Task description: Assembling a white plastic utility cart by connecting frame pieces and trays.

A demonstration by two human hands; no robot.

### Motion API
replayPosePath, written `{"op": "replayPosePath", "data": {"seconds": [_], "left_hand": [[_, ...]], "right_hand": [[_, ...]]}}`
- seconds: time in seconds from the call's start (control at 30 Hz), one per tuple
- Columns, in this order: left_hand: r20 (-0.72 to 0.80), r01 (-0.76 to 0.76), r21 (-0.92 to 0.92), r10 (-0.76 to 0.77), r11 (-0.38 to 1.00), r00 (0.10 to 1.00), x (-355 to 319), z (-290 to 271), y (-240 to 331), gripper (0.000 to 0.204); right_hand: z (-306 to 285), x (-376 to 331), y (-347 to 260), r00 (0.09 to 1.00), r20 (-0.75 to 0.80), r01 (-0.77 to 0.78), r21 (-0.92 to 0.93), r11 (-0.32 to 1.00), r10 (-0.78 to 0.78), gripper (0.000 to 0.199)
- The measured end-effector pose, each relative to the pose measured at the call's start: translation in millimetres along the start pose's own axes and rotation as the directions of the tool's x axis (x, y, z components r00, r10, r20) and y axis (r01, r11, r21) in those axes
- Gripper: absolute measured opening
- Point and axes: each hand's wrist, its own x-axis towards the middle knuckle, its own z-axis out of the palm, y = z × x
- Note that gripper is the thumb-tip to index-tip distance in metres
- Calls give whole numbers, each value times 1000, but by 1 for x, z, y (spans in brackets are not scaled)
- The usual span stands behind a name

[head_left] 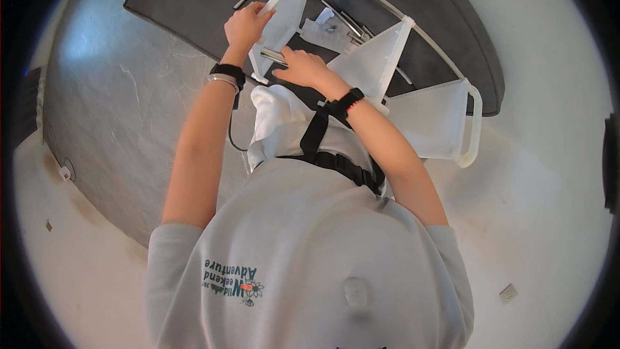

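Your left hand (pixel 244 26) has its fingers curled over the upper edge of the end panel on a white-framed rack with translucent white panels (pixel 371 58). Your right hand (pixel 302 68) has its fingers wrapped around a short, shiny silver metal tube (pixel 274 57), directed toward that same panel; contact between tube and panel cannot be determined. The rack lies across a dark grey, smooth-topped padded surface (pixel 200 16) with a seamed edge. Between two panels, loose silver metal tubes (pixel 347 19) lie beside a crumpled clear plastic bag (pixel 323 33). To your left extends a grey, marble-patterned floor (pixel 123 129), glossy at its far end. White walls (pixel 542 232) enclose the area; a square wall socket (pixel 509 293) is at lower right.
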Motion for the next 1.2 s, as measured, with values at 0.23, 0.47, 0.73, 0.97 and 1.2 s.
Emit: {"op": "replayPosePath", "data": {"seconds": [0.23, 0.47, 0.73, 0.97, 1.2], "left_hand": [[-189, -150, 79, 162, 986, 969, -9, -7, -3, 37], [20, -730, -253, 758, 635, 652, -72, 18, 65, 24], [252, -845, -229, 868, 483, 428, -110, 67, 87, 40], [455, -881, -11, 787, 472, 416, -130, 88, 93, 31], [560, -847, 2, 701, 532, 441, -116, 86, 100, 12]], "right_hand": [[-46, -50, 85, 759, -651, -33, -53, 998, -9, 23], [-41, -66, 141, 596, -503, -533, 336, 777, 626, 54], [-14, -51, 160, 653, -385, -488, 445, 751, 653, 49], [-18, -53, 134, 584, -361, -560, 469, 683, 727, 41], [-22, -54, 119, 568, -416, -552, 447, 704, 710, 38]]}}
